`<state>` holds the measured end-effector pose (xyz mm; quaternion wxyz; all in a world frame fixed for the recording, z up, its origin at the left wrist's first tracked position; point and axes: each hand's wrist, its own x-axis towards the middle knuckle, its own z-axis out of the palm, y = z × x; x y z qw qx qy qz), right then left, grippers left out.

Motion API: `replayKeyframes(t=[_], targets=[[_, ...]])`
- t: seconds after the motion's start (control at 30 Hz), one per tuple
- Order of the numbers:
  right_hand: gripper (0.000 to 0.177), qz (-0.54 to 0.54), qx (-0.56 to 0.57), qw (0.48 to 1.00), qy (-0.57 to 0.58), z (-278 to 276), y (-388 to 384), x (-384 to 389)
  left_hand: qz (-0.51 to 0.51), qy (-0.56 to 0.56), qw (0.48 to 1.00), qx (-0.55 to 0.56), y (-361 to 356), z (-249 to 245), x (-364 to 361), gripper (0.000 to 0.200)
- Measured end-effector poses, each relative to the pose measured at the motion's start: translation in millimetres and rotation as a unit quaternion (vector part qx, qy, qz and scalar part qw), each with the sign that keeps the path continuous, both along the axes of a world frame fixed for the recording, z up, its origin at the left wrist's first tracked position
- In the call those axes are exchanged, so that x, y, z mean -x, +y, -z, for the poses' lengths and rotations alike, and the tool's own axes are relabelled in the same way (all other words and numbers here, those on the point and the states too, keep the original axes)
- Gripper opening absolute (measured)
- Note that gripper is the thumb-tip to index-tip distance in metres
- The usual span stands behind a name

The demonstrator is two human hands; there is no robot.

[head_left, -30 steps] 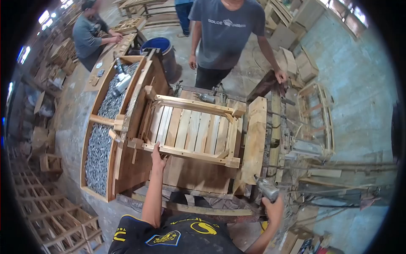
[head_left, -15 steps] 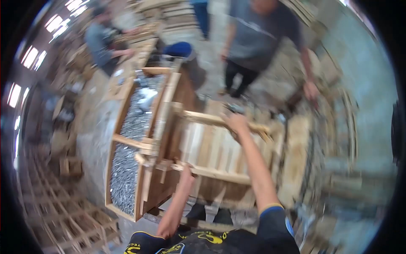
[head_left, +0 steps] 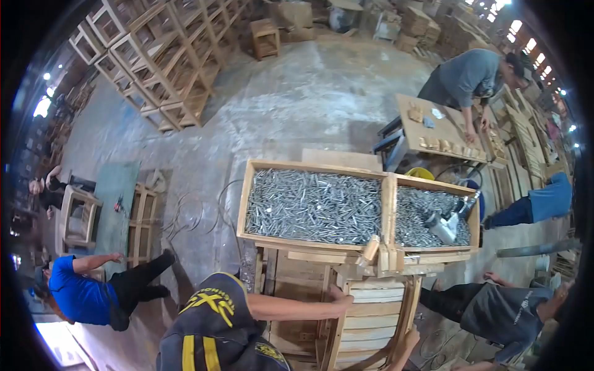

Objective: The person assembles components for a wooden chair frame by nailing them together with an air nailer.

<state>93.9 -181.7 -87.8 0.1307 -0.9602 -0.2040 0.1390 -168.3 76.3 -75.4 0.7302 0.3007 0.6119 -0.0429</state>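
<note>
A slatted wooden frame [head_left: 374, 308], pale slats between two side rails, lies on the bench against the fastener box. My left hand [head_left: 340, 301] is closed around its near rail, close to the box. On the far rail, my right hand [head_left: 409, 341] grips lower down, its fingers partly hidden. Across the frame's end stands a wooden box [head_left: 388, 213] in two compartments, full of grey nail-like metal fasteners [head_left: 312, 207]. A silver tool, perhaps a pneumatic driver [head_left: 443, 227], lies on the fasteners in the right compartment. A small wood block [head_left: 370, 248] sticks up at the box's edge.
A person in grey [head_left: 504, 315] stands beyond the frame. Another person [head_left: 467, 77] works at a table [head_left: 427, 127] behind the box. A person in blue [head_left: 86, 290] is by a green board [head_left: 117, 204]. Stacked wooden frames [head_left: 158, 62] stand at the back; a hose [head_left: 219, 201] trails on the floor.
My view has swung sharply to the left and tilted, so the box now lies across the middle. Both hands remain on the slatted frame's rails, and the silver tool still lies in the box.
</note>
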Motion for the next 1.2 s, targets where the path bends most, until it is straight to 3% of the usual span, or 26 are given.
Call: replayKeyframes(t=[0.07, 0.1, 0.17, 0.23, 0.3, 0.33, 0.37, 0.47, 0.53, 0.6, 0.63, 0.7, 0.77, 0.83, 0.93, 0.97, 1.0, 1.03, 1.07, 1.1, 1.13, 1.2], targets=[[0.043, 0.061, -0.103, 0.992, 0.036, -5.6, 0.3, 8.2, 0.001, 0.004, 1.000, 0.001, -4.2, -9.8, 2.0, 0.047], [0.035, 0.150, -0.100, 0.981, 0.066, -25.6, 13.6, 16.7, 0.007, 0.004, 1.000, 0.003, -8.7, -14.8, 3.9, 0.047], [0.028, -0.039, 0.058, 0.994, -0.082, -14.2, -9.9, 11.3, 0.009, 0.007, 1.000, 0.001, -7.7, -24.6, 9.2, 0.048], [0.030, -0.146, 0.227, 0.960, -0.070, -7.8, -32.7, 3.1, 0.003, 0.007, 1.000, -0.002, -5.5, -27.8, 11.4, 0.048], [0.030, -0.180, 0.146, 0.965, -0.121, -2.3, -52.9, 16.6, 0.003, 0.003, 1.000, -0.007, -1.1, -31.4, 10.3, 0.049], [0.036, -0.113, 0.157, 0.980, -0.050, -1.9, -57.2, 26.7, 0.003, 0.002, 1.000, -0.013, -0.7, -34.7, 9.4, 0.049], [0.033, -0.101, 0.093, 0.989, -0.048, -3.7, -61.1, 36.8, 0.002, -0.001, 1.000, -0.021, 0.8, -39.4, 9.1, 0.050], [0.030, -0.051, 0.132, 0.990, -0.026, -36.8, -56.8, 69.1, -0.002, 0.006, 0.999, -0.042, -0.5, -59.1, 12.2, 0.050], [0.032, -0.008, 0.105, 0.994, -0.037, -65.9, -57.8, 79.1, 0.024, 0.034, 0.996, -0.073, -18.3, -44.4, 17.6, 0.055], [0.043, 0.032, 0.059, 0.997, -0.036, -94.2, -58.4, 93.8, 0.026, 0.030, 0.997, -0.070, -49.3, 10.2, 41.4, 0.060], [0.040, 0.143, 0.031, 0.989, 0.029, -108.0, -56.6, 94.8, -0.005, 0.019, 0.998, -0.064, -50.1, -6.1, 43.4, 0.058], [0.042, 0.174, 0.032, 0.984, -0.006, -188.1, -23.5, 122.9, -0.059, -0.007, 0.997, -0.042, -53.7, -67.2, 47.4, 0.054], [0.046, 0.132, 0.019, 0.986, -0.098, -178.0, -67.2, 123.2, -0.054, -0.059, 0.996, 0.029, -52.1, -87.1, 55.2, 0.045], [0.053, 0.003, 0.120, 0.964, -0.239, -205.9, -83.6, 132.0, -0.067, -0.092, 0.993, 0.041, -49.8, -120.9, 66.2, 0.042], [0.050, 0.070, 0.005, 0.964, -0.255, -321.5, -49.7, 186.5, -0.146, -0.120, 0.982, 0.023, -48.5, -178.7, 82.2, 0.033], [0.049, 0.092, -0.012, 0.955, -0.280, -359.3, -35.4, 210.5, 0.000, -0.216, 0.959, -0.186, -46.1, -170.1, 101.5, 0.031], [0.048, 0.134, -0.027, 0.953, -0.270, -393.7, -28.2, 234.6, 0.141, -0.311, 0.860, -0.378, -37.5, -149.9, 122.6, 0.030], [0.046, 0.178, -0.042, 0.949, -0.258, -422.1, -22.6, 263.2, 0.264, -0.395, 0.694, -0.541, -32.8, -140.4, 136.7, 0.030], [0.045, 0.180, -0.072, 0.933, -0.303, -444.9, -14.2, 294.5, 0.204, -0.439, 0.841, -0.241, -33.6, -157.8, 134.9, 0.031], [0.045, 0.179, -0.096, 0.914, -0.351, -466.3, -4.1, 321.9, 0.035, -0.384, 0.921, 0.046, -34.9, -175.0, 133.1, 0.032], [0.044, 0.179, -0.115, 0.891, -0.401, -484.5, 4.7, 350.3, 0.043, -0.398, 0.916, 0.008, -35.5, -185.2, 132.6, 0.035], [0.041, 0.191, -0.058, 0.846, -0.494, -511.8, 15.6, 404.9, 0.045, -0.446, 0.893, 0.041, -39.1, -215.6, 127.8, 0.036]])
